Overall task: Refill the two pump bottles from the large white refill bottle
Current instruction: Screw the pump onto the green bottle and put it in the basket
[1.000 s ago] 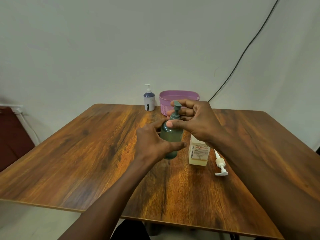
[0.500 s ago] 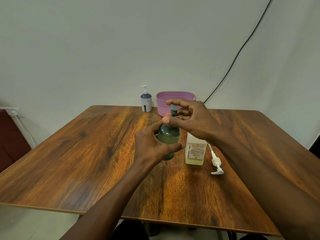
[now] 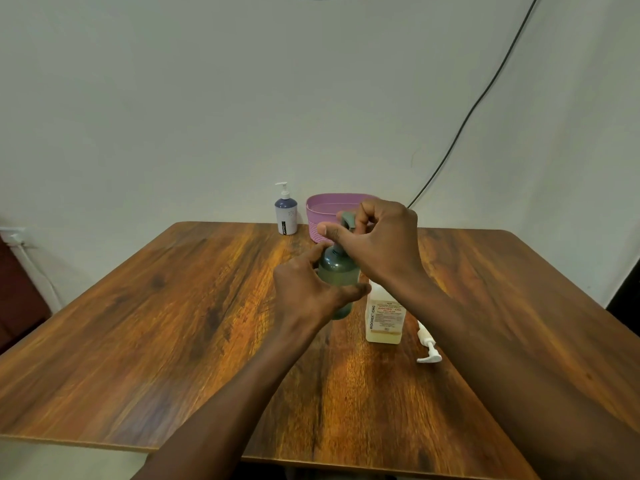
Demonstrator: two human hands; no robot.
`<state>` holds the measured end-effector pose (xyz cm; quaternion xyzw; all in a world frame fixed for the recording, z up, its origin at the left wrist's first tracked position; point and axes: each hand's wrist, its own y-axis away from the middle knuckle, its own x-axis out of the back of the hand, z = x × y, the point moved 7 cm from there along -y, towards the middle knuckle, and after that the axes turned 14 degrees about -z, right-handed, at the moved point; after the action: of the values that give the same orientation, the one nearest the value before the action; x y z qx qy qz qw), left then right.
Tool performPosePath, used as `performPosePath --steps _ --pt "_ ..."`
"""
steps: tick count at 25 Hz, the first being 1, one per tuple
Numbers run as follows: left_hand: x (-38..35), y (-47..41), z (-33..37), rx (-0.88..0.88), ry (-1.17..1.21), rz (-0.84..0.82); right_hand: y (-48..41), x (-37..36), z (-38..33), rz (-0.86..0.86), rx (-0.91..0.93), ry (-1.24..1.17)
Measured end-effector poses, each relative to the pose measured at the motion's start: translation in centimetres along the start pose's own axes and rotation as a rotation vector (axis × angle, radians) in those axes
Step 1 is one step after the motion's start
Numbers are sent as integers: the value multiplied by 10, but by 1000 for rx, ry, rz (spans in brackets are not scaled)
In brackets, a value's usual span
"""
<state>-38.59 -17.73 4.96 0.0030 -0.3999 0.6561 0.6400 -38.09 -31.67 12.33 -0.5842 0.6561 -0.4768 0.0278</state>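
A green pump bottle [image 3: 337, 271] stands upright at the table's middle. My left hand [image 3: 308, 289] wraps its body from the left. My right hand [image 3: 377, 244] pinches the green pump head [image 3: 346, 220] at the neck from above. Just right of it stands the white refill bottle [image 3: 384, 318] with an orange-printed label, its top hidden by my right wrist. A loose white pump [image 3: 427, 346] lies on the table beside it. A blue-and-white pump bottle [image 3: 286, 211] stands at the far edge.
A purple basket [image 3: 325, 206] sits at the back of the wooden table [image 3: 173, 323], just behind my hands. A black cable [image 3: 467, 116] runs down the wall at the right. The wall stands close behind the table.
My right hand's fingers have shifted around the green pump head, thumb now pointing left. The left hand keeps its hold on the bottle. The bottle stays in place.
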Motion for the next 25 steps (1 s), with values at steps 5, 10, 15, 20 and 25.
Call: performPosePath --steps 5,10,15,20,25 --pt "6 -16 -4 -10 37 23 -13 -3 2 -124 39 -47" --pt "10 -46 -14 -9 54 23 -41 -10 25 -168 -45 -233" --pt "12 -99 -37 1 -4 -10 -91 -37 55 -292 -66 -194" --pt "0 -185 -78 69 -81 -108 -170 -57 104 -210 -81 -145" --pt "-4 -279 -125 129 -84 -90 -245 -77 156 -147 -35 -96"
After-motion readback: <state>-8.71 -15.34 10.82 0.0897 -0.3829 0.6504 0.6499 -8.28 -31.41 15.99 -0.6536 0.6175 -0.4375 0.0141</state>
